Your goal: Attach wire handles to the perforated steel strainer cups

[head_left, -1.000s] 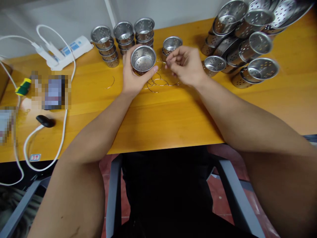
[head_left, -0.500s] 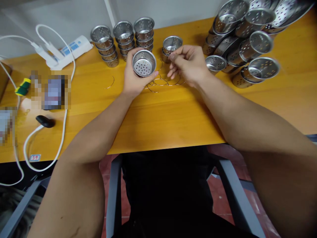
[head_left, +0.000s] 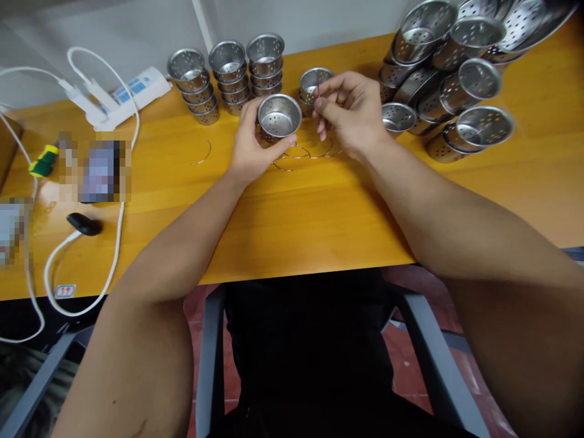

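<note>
My left hand [head_left: 249,146] is wrapped round a perforated metal cup [head_left: 279,118], held above the table with its mouth tilted toward me. To its right, my right hand [head_left: 356,115] pinches a thin wire [head_left: 319,91] between thumb and fingertips; most of the wire is too fine to make out. Several curved wires [head_left: 301,157] lie on the table below and between the hands. One short bent wire [head_left: 208,151] rests apart, left of my left hand. Behind my right hand, partly covered by it, stands a small stack of perforated cups [head_left: 314,76].
Three stacks of perforated cups [head_left: 187,67] stand at the back left. A large pile of nested cups [head_left: 479,85] fills the back right. Farther left are a white power strip [head_left: 141,85], white cables, a blurred phone [head_left: 99,171] and a yellow-green object [head_left: 44,161].
My left hand has brought the cup a little to the right, closer to my right hand, and its mouth has turned. My right hand has shifted only slightly, still pinching the wire.
</note>
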A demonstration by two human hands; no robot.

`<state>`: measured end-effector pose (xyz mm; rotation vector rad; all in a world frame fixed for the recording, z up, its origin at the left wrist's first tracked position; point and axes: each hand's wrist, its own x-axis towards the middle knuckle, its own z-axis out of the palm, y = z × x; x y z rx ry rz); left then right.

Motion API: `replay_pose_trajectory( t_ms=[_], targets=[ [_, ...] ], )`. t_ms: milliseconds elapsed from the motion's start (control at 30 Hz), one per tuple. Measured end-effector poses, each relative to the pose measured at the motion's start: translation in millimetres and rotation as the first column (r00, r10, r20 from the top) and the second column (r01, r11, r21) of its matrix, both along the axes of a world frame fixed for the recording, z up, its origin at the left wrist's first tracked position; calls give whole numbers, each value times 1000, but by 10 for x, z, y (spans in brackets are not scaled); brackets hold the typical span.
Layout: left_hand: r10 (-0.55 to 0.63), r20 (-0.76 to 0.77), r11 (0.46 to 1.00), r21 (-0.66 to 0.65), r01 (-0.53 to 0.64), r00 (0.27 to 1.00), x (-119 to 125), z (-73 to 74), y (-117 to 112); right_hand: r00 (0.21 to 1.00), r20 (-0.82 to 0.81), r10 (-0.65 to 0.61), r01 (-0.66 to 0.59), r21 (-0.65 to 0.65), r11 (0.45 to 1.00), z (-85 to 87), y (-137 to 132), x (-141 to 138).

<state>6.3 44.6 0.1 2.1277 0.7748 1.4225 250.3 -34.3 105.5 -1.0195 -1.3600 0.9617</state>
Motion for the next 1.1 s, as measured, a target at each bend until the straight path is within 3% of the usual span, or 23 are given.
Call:
replay_pose_trajectory(
  t_ms=[100,267,467,567,700,833,933,1100],
  targets=[
    [54,38,999,-5,-54,998,5,39,-54,1000,17,-17,16,5,1000,-10,8,17],
    [31,96,999,-17,-29,995,27,156,-128,996,56,-76,77,-18,997,-12,17,6],
    [33,92,998,-48,-29,995,49,261,-232,998,42,-46,46,4,999,-22,17,18],
    [45,136,998,-56,-38,990,62,196,-157,999,43,-15,11,89,996,-125,119,76],
    [-27,170,998,55,18,985,111,-16,17,999,54,10,-24,252,967,-278,321,149],
    [-53,185,996,77,39,981,130,-113,39,995,93,-47,19,281,960,-307,408,187],
    [26,85,997,65,-31,996,81,-19,-57,991,101,-83,47,317,947,-284,394,196],
    [39,31,993,106,-42,999,13,142,-168,991,122,-62,11,378,926,-274,322,148]
  ],
)
